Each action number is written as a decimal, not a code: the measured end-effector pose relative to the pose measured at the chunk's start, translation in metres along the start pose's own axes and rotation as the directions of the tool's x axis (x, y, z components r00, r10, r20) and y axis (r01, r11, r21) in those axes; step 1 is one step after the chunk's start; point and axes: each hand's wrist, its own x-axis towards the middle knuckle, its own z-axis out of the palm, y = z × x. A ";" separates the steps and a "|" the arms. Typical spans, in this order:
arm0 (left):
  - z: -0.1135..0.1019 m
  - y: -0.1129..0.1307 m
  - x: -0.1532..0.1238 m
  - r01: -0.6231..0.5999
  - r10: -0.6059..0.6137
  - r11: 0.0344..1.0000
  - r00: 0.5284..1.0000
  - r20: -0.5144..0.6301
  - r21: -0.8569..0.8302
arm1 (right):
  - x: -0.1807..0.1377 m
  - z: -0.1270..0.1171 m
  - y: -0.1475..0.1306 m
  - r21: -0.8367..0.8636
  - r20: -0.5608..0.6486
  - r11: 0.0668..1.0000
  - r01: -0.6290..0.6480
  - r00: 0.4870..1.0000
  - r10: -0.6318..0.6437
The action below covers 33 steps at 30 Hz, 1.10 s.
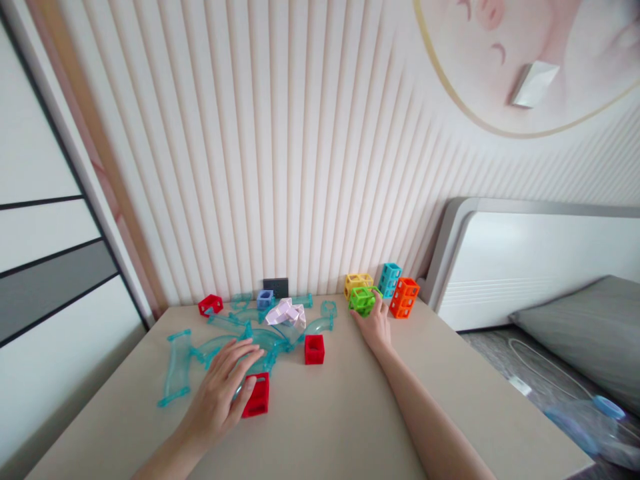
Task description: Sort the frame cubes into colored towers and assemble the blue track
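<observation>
Beige tabletop (325,427) carries both hands. The right hand (376,327) grips a green plastic lattice cube (361,300) at its fingertips, just beside an orange plastic lattice block (404,298). The left hand (223,395) lies open and flat, touching a red hollow plastic cube (259,398).

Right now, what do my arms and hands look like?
Both are bare: the left hand and right hand show no gloves, rings or watch, and no sleeves are in view.

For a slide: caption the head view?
Left hand touches a red block; right hand grips a green cube on a beige table.
</observation>
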 end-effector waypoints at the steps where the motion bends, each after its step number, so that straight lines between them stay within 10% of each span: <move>1: 0.000 -0.001 0.000 0.001 -0.001 1.000 1.000 0.000 0.000 | 0.000 0.000 0.000 -0.006 -0.002 1.000 0.000 1.000 0.000; 15: 0.000 -0.005 -0.002 0.007 -0.007 1.000 1.000 0.000 0.022 | -0.002 0.000 0.001 -0.066 -0.056 0.997 0.036 0.998 -0.039; 24: 0.001 -0.009 -0.001 -0.005 0.005 1.000 1.000 -0.003 0.013 | -0.005 -0.019 0.003 -0.107 -0.347 0.982 0.153 0.920 -0.181; 28: 0.000 -0.006 -0.001 -0.013 0.013 1.000 1.000 0.011 0.000 | 0.007 -0.040 0.030 -0.067 -0.451 0.997 -0.037 0.893 0.003; 33: 0.000 -0.004 0.000 -0.015 0.015 1.000 1.000 0.011 -0.006 | 0.021 -0.046 0.059 -0.084 -0.228 0.912 -0.401 0.899 0.374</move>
